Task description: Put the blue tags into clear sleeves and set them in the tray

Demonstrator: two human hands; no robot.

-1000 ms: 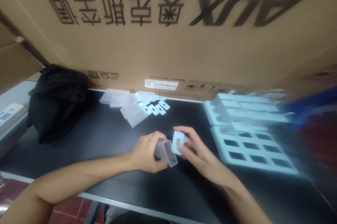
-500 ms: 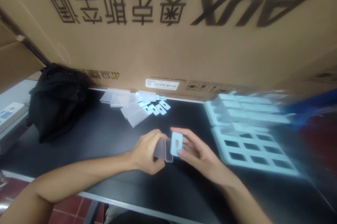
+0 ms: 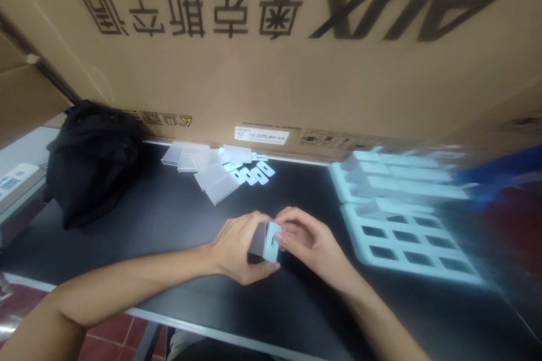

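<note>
My left hand [image 3: 241,248] is wrapped round a clear, box-like plastic sleeve [image 3: 257,243] above the table. Over the sleeve's right end sits a light-blue rectangular cap [image 3: 271,243] with a slot in its middle. My right hand [image 3: 309,239] pinches at the cap's right face with thumb and curled fingers. How deep the cap sits in the sleeve I cannot tell. Farther back lie several more clear sleeves [image 3: 218,183], overlapping in a loose pile. Beside them are several light-blue caps [image 3: 265,169] with holes.
Light-blue trays with rectangular openings [image 3: 353,231] stand on the right of the black table [image 3: 169,287]. At the left sits a black cloth bag [image 3: 93,163]. A large cardboard box [image 3: 203,78] closes off the back. A white device [image 3: 19,183] is at the far left.
My right hand has moved left with the blue cap, bringing it from just beside the sleeve onto its end. The left hand stays round the sleeve, its thumb now reaching the cap's lower edge.
</note>
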